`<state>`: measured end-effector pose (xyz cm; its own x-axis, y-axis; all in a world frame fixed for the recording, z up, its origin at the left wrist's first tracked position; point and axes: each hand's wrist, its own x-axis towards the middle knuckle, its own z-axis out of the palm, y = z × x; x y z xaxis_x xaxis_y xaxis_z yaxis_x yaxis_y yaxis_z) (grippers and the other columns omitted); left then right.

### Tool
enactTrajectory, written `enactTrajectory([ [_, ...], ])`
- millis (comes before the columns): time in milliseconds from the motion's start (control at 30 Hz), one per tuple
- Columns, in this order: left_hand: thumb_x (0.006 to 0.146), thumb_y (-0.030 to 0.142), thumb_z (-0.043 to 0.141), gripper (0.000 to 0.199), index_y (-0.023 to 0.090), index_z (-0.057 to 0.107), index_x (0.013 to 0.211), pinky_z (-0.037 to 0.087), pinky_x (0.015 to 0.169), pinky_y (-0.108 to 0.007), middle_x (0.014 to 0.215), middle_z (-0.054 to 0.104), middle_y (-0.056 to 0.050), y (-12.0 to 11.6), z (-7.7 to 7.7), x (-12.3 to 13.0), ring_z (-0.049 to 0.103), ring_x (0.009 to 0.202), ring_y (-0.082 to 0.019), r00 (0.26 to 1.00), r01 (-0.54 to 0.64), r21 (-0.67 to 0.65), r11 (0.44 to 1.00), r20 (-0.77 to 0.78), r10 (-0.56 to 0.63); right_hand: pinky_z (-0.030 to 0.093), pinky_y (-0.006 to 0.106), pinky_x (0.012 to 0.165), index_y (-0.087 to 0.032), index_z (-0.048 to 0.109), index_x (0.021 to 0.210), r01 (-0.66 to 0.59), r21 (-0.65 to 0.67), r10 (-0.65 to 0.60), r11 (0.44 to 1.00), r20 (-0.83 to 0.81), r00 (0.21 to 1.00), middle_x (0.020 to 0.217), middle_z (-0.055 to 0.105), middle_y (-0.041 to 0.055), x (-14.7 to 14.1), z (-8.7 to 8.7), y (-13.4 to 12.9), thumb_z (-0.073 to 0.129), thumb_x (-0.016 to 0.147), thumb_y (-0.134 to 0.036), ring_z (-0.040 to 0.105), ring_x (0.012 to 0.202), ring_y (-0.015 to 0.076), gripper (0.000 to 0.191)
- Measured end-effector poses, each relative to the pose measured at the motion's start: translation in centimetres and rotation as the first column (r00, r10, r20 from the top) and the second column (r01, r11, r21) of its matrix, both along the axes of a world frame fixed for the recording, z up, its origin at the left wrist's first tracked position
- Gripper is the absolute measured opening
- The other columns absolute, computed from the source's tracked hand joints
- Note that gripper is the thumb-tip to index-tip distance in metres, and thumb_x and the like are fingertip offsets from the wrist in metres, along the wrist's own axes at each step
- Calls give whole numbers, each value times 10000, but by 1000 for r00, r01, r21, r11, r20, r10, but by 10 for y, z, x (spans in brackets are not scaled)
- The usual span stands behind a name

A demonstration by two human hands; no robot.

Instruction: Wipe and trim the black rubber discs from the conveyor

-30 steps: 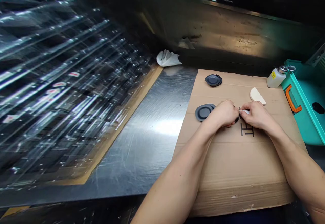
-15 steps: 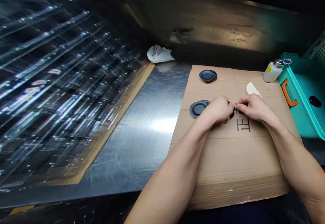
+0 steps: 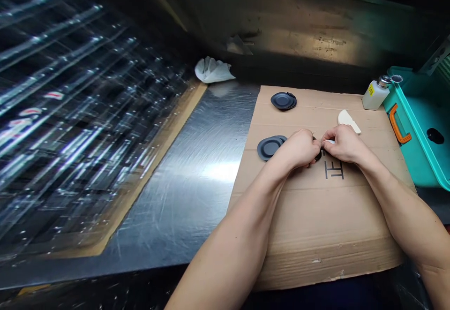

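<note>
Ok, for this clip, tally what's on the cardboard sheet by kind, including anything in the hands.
Dark round discs: 3, one partly hidden between the left hand and right hand
Cream half-round piece: 1
Yellow-labelled bottle: 1
Total: 5

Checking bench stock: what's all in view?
dark round discs: 3, charcoal, on cardboard
cardboard sheet: 1, tan, on the table
steel table: 1, silver, under the cardboard
half-round piece: 1, cream, cardboard's far side
bottle: 1, white, yellow label, cardboard's far corner
bin: 1, teal, orange handle, right of cardboard
crumpled tissue: 1, white, table's far edge
clear plastic sheet: 1, transparent, left on table
left hand: 1, bare, on the third disc
right hand: 1, bare, at a small white bit
</note>
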<state>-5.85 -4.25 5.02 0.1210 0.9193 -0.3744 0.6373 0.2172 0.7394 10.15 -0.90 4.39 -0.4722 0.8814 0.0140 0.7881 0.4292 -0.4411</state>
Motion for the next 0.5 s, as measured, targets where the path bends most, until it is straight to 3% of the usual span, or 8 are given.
enactTrajectory([
  [500, 821, 270, 526, 178, 132, 596, 910, 381, 393, -242, 568, 681, -63, 0, 0, 1, 582, 388, -163, 1000, -3, -6, 1000, -24, 2, 400, 246, 659, -163, 764, 800, 37, -60, -32, 998, 77, 996, 682, 678, 45, -5, 4, 1, 605, 765, -203, 555, 673, 160, 167],
])
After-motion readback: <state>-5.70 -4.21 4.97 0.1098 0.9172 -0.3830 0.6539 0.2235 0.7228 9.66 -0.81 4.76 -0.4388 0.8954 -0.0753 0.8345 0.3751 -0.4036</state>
